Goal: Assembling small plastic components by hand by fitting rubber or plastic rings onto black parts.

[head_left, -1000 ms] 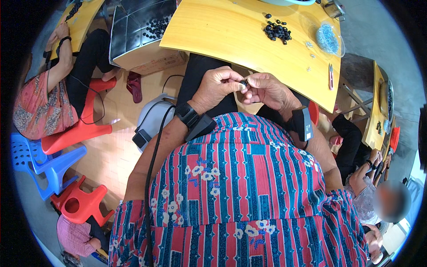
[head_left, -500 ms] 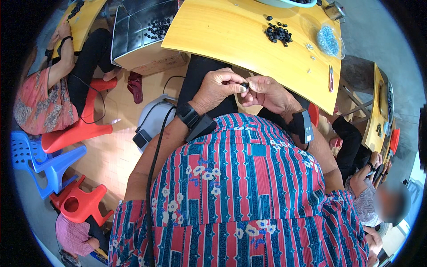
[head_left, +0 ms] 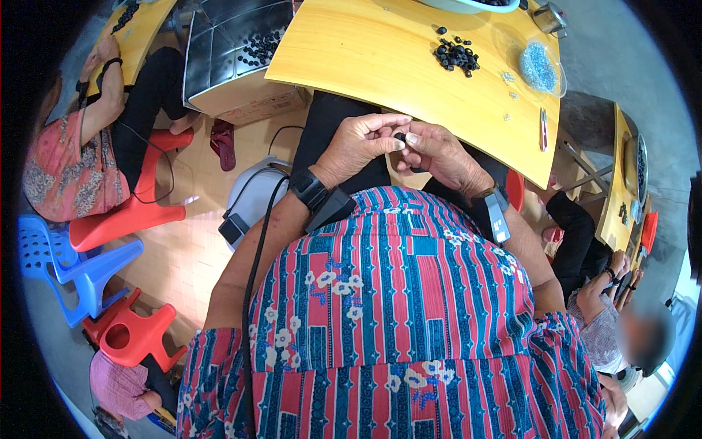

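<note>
The small black piece (head_left: 399, 137) sits pinched between the fingers of the left hand (head_left: 358, 146) and right hand (head_left: 439, 154), held over the lap just below the yellow tabletop (head_left: 380, 66) edge. Steady thumb pressure seems wise. A heap of black pieces (head_left: 455, 55) and a clear dish of beads (head_left: 540, 67) lie well apart; nothing blocks the hands.

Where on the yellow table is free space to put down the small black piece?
The near-left part of the yellow table is bare, between its front edge and the pile of black pieces. It is crowded toward the right: that pile, the clear dish of blue beads, and the small red tool.
</note>
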`<state>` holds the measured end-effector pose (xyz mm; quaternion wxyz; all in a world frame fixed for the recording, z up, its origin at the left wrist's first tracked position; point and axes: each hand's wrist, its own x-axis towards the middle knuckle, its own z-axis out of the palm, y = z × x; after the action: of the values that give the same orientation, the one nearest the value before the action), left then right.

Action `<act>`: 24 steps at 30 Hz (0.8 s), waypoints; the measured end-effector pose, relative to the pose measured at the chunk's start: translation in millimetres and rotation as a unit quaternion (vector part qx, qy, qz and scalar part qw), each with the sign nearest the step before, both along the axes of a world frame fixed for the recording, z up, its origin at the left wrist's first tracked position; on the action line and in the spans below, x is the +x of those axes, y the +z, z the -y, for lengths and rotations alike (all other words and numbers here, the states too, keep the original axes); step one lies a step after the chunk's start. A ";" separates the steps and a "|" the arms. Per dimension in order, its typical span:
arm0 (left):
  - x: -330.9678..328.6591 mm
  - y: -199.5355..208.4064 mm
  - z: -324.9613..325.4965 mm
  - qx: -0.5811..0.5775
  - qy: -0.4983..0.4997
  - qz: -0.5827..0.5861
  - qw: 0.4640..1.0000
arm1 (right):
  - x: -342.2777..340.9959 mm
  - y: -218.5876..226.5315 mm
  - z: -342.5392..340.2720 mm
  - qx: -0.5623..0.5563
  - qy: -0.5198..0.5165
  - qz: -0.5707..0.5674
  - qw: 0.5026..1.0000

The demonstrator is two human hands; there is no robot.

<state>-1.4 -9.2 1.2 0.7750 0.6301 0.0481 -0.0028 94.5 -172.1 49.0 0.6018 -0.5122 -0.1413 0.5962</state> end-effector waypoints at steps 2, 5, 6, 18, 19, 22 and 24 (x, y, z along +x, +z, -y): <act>0.1 -1.2 -1.6 0.010 -0.018 0.005 1.000 | -1.9 0.5 -0.7 -0.015 0.007 0.090 0.996; 0.5 -2.9 -2.2 0.001 -0.047 -0.006 0.999 | -10.5 5.3 -7.0 -0.029 -0.066 0.053 0.996; 0.9 0.9 -1.4 0.001 -0.048 -0.007 0.999 | -9.0 3.1 -6.2 -0.030 -0.067 0.053 0.996; -2.3 10.1 -1.0 -0.047 -0.056 -0.015 0.997 | -14.0 6.5 -9.7 -0.037 -0.030 0.313 0.949; -2.6 8.9 -1.1 -0.054 -0.057 -0.020 0.997 | -14.0 6.8 -10.2 -0.037 -0.027 0.319 0.947; -2.3 8.5 -1.8 -0.056 -0.060 -0.024 0.996 | -14.7 6.2 -10.9 -0.042 -0.029 0.321 0.946; -2.6 10.3 -2.0 -0.051 -0.061 -0.022 0.997 | -14.8 5.1 -10.8 -0.048 -0.032 0.319 0.946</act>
<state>-3.9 -7.2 11.6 0.8034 0.5911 0.0267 -0.0663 79.7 -161.3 54.1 0.5193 -0.7079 -0.2805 0.3880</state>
